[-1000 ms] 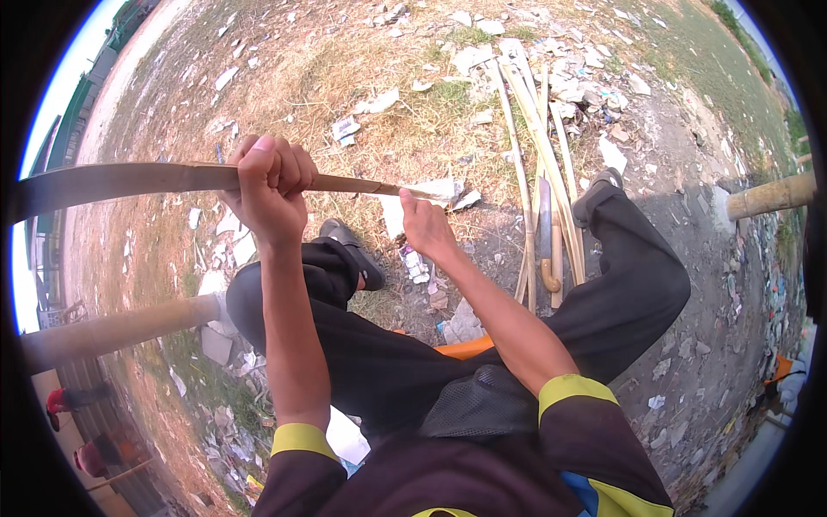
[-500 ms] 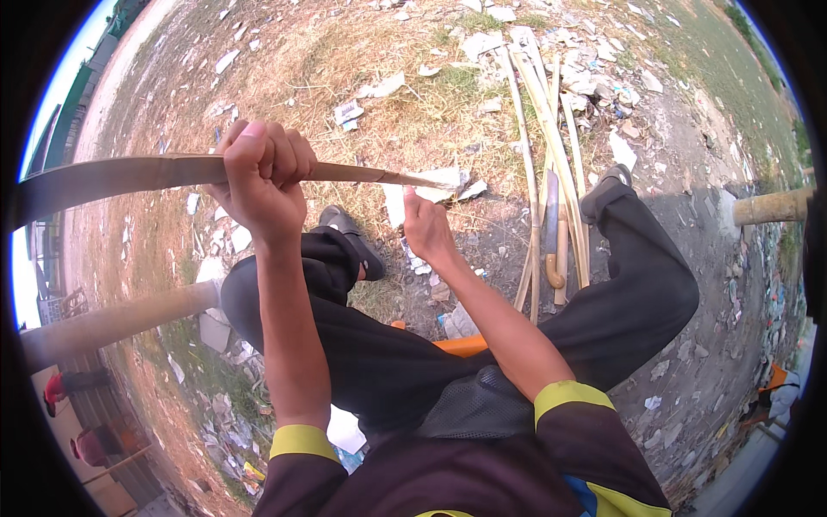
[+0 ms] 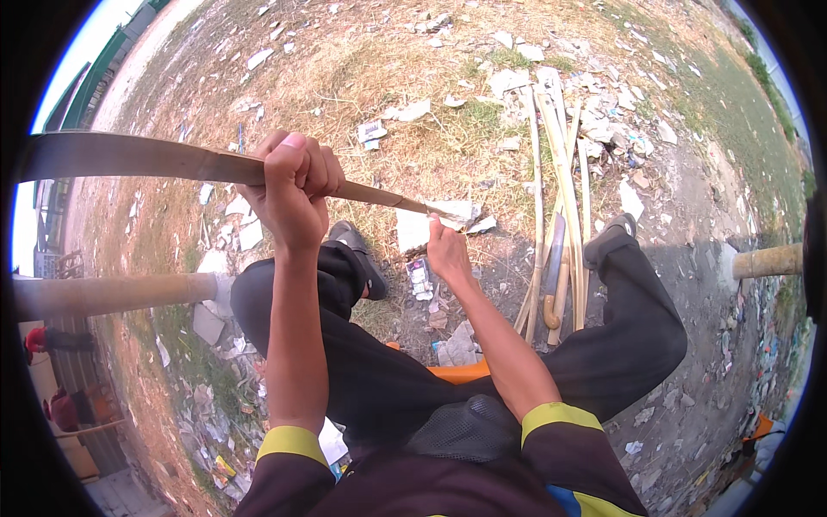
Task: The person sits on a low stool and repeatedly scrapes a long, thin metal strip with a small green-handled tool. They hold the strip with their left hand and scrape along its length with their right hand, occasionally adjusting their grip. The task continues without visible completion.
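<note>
A long, brownish bamboo strip (image 3: pixel 198 162) runs across the front of me, from the left edge of the view down toward the middle. My left hand (image 3: pixel 297 177) is closed in a fist around it, thumb on top. At the strip's thin right end, my right hand (image 3: pixel 448 250) is closed with its thumb against the tip; its curled fingers are partly hidden. To the right of that hand, a machete (image 3: pixel 555 263) with a curved wooden handle lies on the ground among several pale bamboo strips (image 3: pixel 564 164).
I sit on something orange (image 3: pixel 461 372), knees apart. Thick bamboo poles stick out at the left (image 3: pixel 121 295) and right (image 3: pixel 767 262). Paper scraps (image 3: pixel 372 132) and dry grass litter the ground. Two people in red (image 3: pixel 34 342) are at the far lower left.
Both hands have shifted slightly right and down in the view, still on the strip, which now slopes more steeply down to the right. The ground things have shifted too, as the view moved.
</note>
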Demonstrator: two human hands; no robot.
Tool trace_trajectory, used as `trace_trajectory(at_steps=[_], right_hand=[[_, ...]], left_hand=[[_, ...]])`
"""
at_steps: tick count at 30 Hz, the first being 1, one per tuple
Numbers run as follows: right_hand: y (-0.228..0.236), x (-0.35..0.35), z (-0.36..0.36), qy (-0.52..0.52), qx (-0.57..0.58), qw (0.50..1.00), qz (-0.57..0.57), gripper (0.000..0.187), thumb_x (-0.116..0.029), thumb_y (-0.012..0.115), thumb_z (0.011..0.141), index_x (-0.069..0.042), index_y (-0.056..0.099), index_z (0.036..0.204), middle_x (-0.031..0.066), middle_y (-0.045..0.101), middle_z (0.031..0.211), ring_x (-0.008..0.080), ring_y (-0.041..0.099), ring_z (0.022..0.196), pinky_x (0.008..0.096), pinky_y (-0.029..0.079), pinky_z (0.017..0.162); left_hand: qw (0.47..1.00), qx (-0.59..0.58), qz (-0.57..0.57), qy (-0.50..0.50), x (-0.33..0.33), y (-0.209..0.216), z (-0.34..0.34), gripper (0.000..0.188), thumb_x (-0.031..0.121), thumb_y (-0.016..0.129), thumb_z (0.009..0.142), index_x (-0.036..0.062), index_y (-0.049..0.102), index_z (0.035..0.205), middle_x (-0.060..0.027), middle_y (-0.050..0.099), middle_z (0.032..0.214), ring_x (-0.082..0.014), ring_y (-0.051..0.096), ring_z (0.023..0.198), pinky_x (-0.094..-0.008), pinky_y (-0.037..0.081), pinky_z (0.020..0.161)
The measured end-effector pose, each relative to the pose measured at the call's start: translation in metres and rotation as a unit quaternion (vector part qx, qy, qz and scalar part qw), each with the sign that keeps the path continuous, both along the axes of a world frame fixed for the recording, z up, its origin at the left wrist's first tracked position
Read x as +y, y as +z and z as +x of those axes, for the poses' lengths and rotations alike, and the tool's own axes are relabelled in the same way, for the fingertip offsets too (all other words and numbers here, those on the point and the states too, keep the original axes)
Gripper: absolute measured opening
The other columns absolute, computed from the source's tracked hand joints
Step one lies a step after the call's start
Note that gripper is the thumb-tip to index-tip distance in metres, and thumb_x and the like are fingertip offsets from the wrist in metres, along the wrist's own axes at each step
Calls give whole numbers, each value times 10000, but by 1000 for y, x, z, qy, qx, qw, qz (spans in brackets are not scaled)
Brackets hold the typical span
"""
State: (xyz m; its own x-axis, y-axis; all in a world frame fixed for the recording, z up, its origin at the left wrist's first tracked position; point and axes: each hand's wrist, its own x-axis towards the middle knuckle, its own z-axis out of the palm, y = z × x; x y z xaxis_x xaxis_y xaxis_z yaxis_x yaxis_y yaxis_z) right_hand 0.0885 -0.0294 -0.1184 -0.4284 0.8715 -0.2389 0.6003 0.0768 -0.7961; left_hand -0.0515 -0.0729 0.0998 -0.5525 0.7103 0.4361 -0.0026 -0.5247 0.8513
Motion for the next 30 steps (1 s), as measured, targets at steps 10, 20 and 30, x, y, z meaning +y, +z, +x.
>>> trace_trajectory(at_steps=[10, 20, 30], right_hand=[[-9, 11, -5, 7, -13, 998, -66, 704, -438, 213, 972, 94, 619, 752, 349, 583, 756, 484, 579, 818, 519, 437, 795], [38, -24, -7, -14, 142, 990, -2, 562, -382, 253, 974, 34, 526, 713, 263, 541, 626, 449, 538, 656, 483, 385, 612], [28, -16, -22, 29, 34, 999, 16, 619, -404, 200, 971, 15, 638, 850, 289, 614, 737, 460, 604, 756, 509, 492, 732]], left_hand=[[999, 8, -12, -43, -8, -4, -3, 330, 152, 383, 869, 137, 228, 578, 10, 212, 452, -95, 183, 379, -281, 219, 385], [975, 57, 49, -208, -10, -6, -25, 330, 145, 377, 844, 125, 238, 546, 9, 236, 435, -99, 207, 353, -279, 216, 351], [991, 27, 32, -129, -21, -7, -35, 311, 142, 357, 859, 135, 228, 576, 4, 203, 447, -109, 155, 390, -294, 199, 390]])
